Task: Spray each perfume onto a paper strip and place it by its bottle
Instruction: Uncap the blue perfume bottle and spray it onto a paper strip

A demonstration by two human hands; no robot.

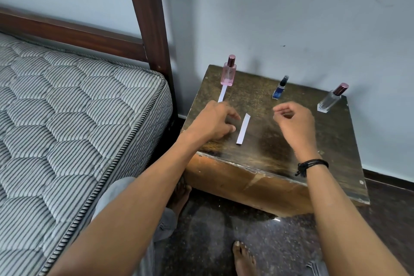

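Three perfume bottles stand along the back of a dark wooden table [264, 145]: a pink bottle [229, 73] at the left, a small blue bottle [280, 88] in the middle, a clear bottle [331, 98] with a maroon cap at the right. One white paper strip [223, 93] lies just in front of the pink bottle. A second paper strip [243, 128] lies flat near the table's middle. My left hand [212, 122] rests on the table just left of that strip, fingertips close to it, holding nothing. My right hand [293, 122] hovers right of it, fingers loosely curled, empty.
A bed with a striped quilted mattress [67, 119] and a dark wooden post [147, 13] stands close on the left. A pale wall [291, 6] is right behind the table. The floor [212, 235] is dark stone, with my bare feet on it.
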